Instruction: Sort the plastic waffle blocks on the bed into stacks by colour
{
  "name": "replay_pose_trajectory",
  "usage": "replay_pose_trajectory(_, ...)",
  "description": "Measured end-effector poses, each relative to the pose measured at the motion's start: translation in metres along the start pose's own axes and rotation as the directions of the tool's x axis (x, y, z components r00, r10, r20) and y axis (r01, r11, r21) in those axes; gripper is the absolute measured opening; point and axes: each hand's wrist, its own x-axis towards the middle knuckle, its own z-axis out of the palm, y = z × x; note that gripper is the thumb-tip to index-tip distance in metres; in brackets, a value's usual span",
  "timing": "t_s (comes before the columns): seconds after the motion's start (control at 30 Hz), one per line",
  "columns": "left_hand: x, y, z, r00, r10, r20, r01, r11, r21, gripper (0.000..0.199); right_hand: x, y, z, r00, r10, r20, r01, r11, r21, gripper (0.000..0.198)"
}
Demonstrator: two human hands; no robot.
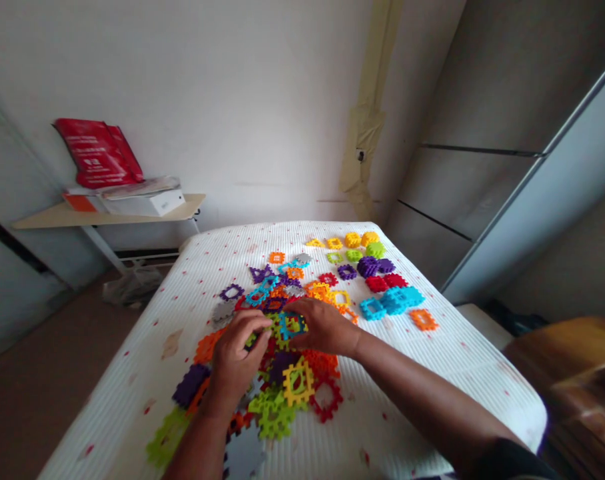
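Both hands are over a mixed pile of plastic interlocking pieces with toothed edges. My right hand (327, 325) reaches in from the right, its thumb and fingers around a blue square frame piece (293, 326). Just left of it, my left hand (239, 341) is curled, thumb and index finger nearly meeting; whatever it holds is hidden, though green shows behind the fingers. Nearer to me lie a yellow square frame piece (298, 382), a red round frame piece (326, 399), green pieces (272, 412) and a grey piece (245, 453).
Colour-sorted groups lie at the far right: yellow pieces (353, 240), purple pieces (367, 267) and blue pieces (396, 301). An orange square (423, 320) sits apart. Left of the white covered table (147, 360), a side table (42, 219) bears a red bag (99, 153) and boxes.
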Motion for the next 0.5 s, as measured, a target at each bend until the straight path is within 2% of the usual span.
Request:
replay_pose_trajectory(0.17,-0.002,-0.011,-0.002,0.997,-0.056,-0.056,0.056,0.998,0.002,0.012,-0.03,0.04,-0.04,0.999,-0.014,-0.029,0.005,0.95,-0.313,0.048)
replay_pose_trajectory(0.3,-0.002,-0.011,-0.001,0.997,-0.053,-0.055,0.053,0.999,-0.009,0.01,-0.053,0.071,-0.071,0.994,0.094,0.052,-0.053,0.849,-0.525,0.044)
replay_pose_trajectory(0.5,-0.003,-0.013,0.0,0.996,-0.071,-0.058,0.071,0.997,-0.012,0.007,-0.066,0.094,-0.075,0.956,0.252,0.15,-0.073,0.699,-0.711,0.041)
